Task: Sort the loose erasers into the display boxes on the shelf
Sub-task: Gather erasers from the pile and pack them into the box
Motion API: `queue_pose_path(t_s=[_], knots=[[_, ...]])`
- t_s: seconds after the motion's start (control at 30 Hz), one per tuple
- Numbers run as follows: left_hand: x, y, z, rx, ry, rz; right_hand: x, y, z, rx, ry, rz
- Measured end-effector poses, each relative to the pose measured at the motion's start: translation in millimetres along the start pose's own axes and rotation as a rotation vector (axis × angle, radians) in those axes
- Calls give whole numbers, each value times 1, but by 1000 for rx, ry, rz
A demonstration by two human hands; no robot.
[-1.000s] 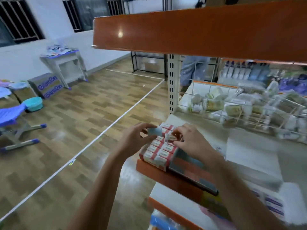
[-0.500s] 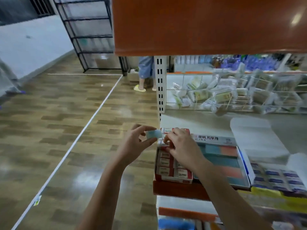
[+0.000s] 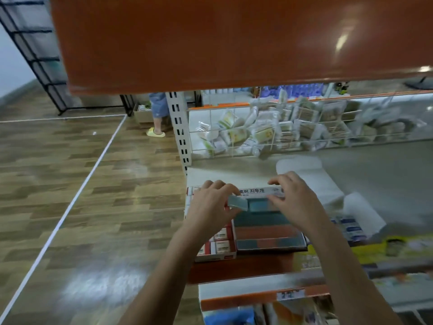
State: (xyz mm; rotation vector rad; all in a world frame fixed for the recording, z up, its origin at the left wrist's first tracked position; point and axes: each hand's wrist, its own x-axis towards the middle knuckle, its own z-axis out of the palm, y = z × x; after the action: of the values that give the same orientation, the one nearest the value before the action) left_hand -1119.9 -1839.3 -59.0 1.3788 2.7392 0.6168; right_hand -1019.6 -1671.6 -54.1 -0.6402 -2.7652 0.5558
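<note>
- Both arms reach forward over the shelf.
- The left hand has its fingers curled down and pinches a pale blue eraser at its left end.
- The right hand has bent fingers over the back of the display box; I cannot tell if it grips anything.
- The eraser is between the two hands, just above the blue and red rows in that box.
- The box's back flap shows Korean letters, "지우개".
- A red and white box of small packs sits just left of it.
</note>
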Motion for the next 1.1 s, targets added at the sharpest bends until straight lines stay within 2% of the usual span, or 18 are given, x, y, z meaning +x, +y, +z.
queue_pose_path(t_s=[0.1, 0.27, 0.4, 0.53, 1.1], knots=[[9, 10, 9, 139, -30, -7, -6, 18, -6, -28, -8, 97], [13, 18, 20, 228, -55, -51, -13, 35, -7, -41, 0, 139], [16, 24, 24, 276, -44, -89, -17, 41, -10, -54, -189, 207], [17, 27, 27, 317, -59, -109, -19, 42, -8, -117, -299, 178], [11, 38, 33, 392, -46, -130, -17, 45, -5, -203, -306, 94]])
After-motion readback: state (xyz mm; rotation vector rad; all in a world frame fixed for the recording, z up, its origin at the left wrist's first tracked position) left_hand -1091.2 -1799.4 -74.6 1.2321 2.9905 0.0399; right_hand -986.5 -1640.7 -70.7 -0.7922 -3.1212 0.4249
